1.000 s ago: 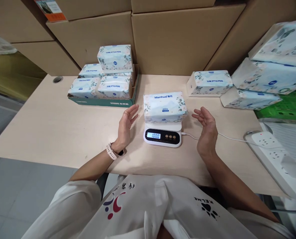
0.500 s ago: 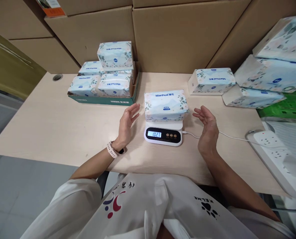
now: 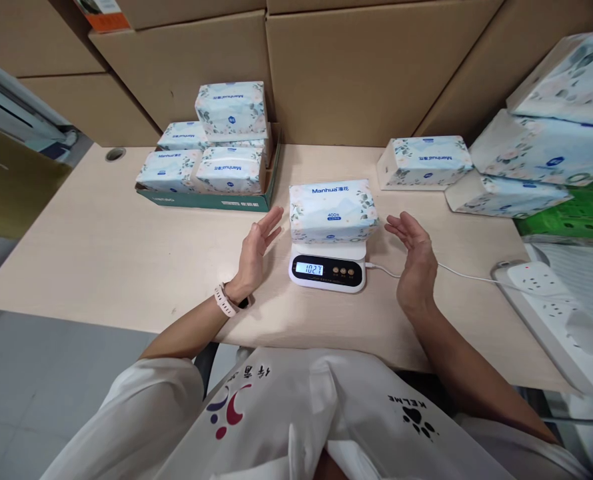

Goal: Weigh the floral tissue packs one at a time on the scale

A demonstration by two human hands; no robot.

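A pack of tissues [image 3: 332, 212] in pale blue floral wrapping rests on a white digital scale [image 3: 328, 272], whose lit display reads 1027 or 102.7; I cannot make out a decimal point for sure. To the left of the pack, my left hand [image 3: 255, 253] stands on edge with fingers stretched out, close to it but apart. My right hand [image 3: 415, 263] is raised on the other side, palm toward the pack, fingers extended and touching nothing. Both hands are open and hold nothing. A watch with a light strap [image 3: 225, 301] is on my left wrist.
A green tray [image 3: 204, 201] at the back left holds several tissue packs. More packs [image 3: 426, 163] stand at the right, some piled beside a green crate [image 3: 571, 210]. A white cable [image 3: 469, 274] runs from the scale toward a power strip [image 3: 539, 279]. Cardboard boxes [image 3: 346, 73] wall the back.
My hands, the pack and the scale stay practically in place. At the far left, the olive-coloured surface has shifted, baring a gap behind the table.
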